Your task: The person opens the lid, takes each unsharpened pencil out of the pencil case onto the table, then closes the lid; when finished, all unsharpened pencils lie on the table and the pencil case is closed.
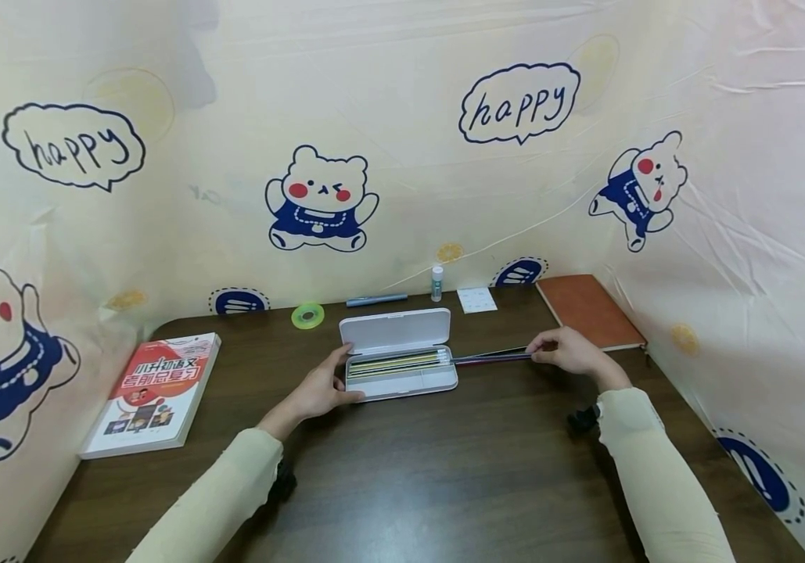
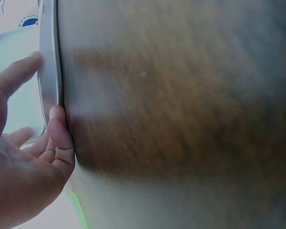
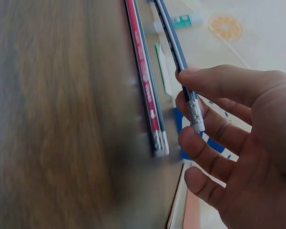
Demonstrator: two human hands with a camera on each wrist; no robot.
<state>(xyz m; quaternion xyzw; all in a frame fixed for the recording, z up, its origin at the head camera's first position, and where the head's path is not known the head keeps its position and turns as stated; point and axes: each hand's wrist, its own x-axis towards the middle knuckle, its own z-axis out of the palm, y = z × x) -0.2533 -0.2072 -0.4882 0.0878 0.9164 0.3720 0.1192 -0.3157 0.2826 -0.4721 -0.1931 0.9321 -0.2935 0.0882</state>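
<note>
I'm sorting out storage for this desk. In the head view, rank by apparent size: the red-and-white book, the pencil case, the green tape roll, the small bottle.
1. red-and-white book, though it lies nearer the camera
2. pencil case, lid open
3. green tape roll and small bottle: too alike to rank; both sit farther back.

open white pencil case, pencils beside

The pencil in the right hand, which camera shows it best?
The right wrist view: the pencil fills the frame, its eraser end pinched by the right hand. In the head view it is a thin dark line beside the case. The left wrist view misses it.
</note>
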